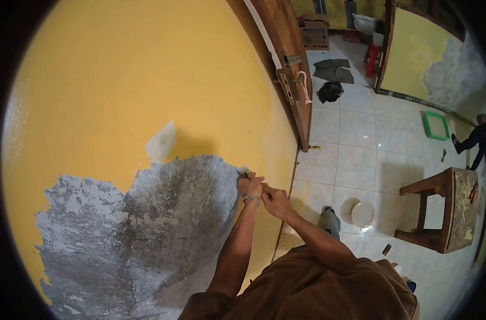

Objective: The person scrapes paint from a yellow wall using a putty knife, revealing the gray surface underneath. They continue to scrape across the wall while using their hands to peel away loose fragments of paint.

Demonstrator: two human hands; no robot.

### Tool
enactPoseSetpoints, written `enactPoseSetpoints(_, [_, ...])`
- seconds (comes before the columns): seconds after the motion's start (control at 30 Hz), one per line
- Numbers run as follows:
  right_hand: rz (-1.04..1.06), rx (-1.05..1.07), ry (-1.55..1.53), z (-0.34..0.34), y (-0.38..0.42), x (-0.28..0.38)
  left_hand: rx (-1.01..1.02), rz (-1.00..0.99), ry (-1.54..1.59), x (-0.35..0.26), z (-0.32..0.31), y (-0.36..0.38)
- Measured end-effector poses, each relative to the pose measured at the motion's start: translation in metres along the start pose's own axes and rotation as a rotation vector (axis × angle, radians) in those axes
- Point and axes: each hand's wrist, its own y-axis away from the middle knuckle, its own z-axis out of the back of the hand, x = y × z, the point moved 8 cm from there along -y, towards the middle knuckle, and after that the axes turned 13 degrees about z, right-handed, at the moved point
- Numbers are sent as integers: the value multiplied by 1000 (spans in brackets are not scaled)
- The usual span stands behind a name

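Yellow wall (115, 80), bare grey patch (184, 213) low on it. Left hand (249, 186), bracelet (251, 198) at wrist, bent at patch's upper right edge; right hand (276, 204) just beside, fingers curled. Whether either pinches anything: cannot tell.

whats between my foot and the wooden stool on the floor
A round white container sits on the tiled floor between your foot and the wooden stool, as the head view shows.
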Motion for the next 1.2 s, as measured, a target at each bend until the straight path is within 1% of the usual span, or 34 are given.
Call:
enactPoseSetpoints(0.07, [-6, 39, 1, 2, -2, -4, -27, -55, -60, -4, -4, 1])
enactPoseSetpoints(0.13, [-46, 6, -41, -4, 11, -10, -25, -58, -85, 11, 2, -5])
enactPoseSetpoints(0.2, [44, 42, -8, -3, 13, 6, -18, -45, 121, 8, 10, 11])
enactPoseSetpoints(0.27, [23, 43, -1, 4, -6, 10, -25, -47, 46, -18, 0, 11])
enactPoseSetpoints(0.33, [-41, -12, 16, 21, -16, 0, -30, -5, -34, -22, -18, 9])
enactPoseSetpoints(0.4, [-21, -13, -9, 20, -12, 0, -65, -40, -10, -13, -14, 6])
enactPoseSetpoints(0.47, [72, -21, 21, 13, 4, 6, -48, -35, 100, 4, 1, 8])
enactPoseSetpoints(0.53, [62, 4, -7, 11, 3, 10, -71, -51, 93, 7, 6, -1])
enactPoseSetpoints(0.6, [55, -15, 114, 14, -12, 2, -47, -68, -19, -16, -10, 3])
enactPoseSetpoints(0.63, [38, -1, 54, 15, -23, -6, -57, -64, -67, -17, -17, -12])
enactPoseSetpoints(0.67, [33, 6, 57, 18, -27, -9, -57, -55, -64, -20, -22, -12])
enactPoseSetpoints(0.73, [8, -30, 2, 22, -25, -10, -27, -50, 29, -25, -27, 1])
enactPoseSetpoints(0.77, [-6, 5, 58, 23, -19, -1, -16, -49, 73, -21, -23, 8])
enactPoseSetpoints(0.8, [-3, -5, 51, 17, -9, -2, -15, -58, 66, -11, -14, 8])
enactPoseSetpoints(0.83, [67, -19, 42, 10, 3, 0, -37, -54, 59, 4, -2, 5])
enactPoseSetpoints(0.87, [133, -33, 34, 10, 5, 9, -59, -47, 52, 4, 4, 7])
enactPoseSetpoints(0.9, [61, -10, 10, 6, 1, 4, -56, -8, 25, 2, 2, 1])
enactPoseSetpoints(0.93, [62, -11, 11, 8, -8, 1, -54, -9, 25, -3, -4, -7])
enactPoseSetpoints(1.0, [-67, 65, 35, 18, -28, -13, -57, -92, -1, -24, -25, -10])
enactPoseSetpoints(1.03, [-80, 10, 7, 23, -29, -18, -50, -61, 46, -26, -31, -7])
enactPoseSetpoints(1.07, [-81, 9, 9, 23, -25, -22, -48, -60, 45, -22, -32, -6])
enactPoseSetpoints(1.13, [21, -5, 4, 15, -14, -16, -71, -24, -3, -11, -19, -3])
enactPoseSetpoints(1.17, [22, -11, -4, 11, -10, -16, -61, -27, 78, -1, -12, -2])
enactPoseSetpoints(1.2, [53, -18, -11, 8, -8, -12, -63, -33, 73, 0, -10, -16])
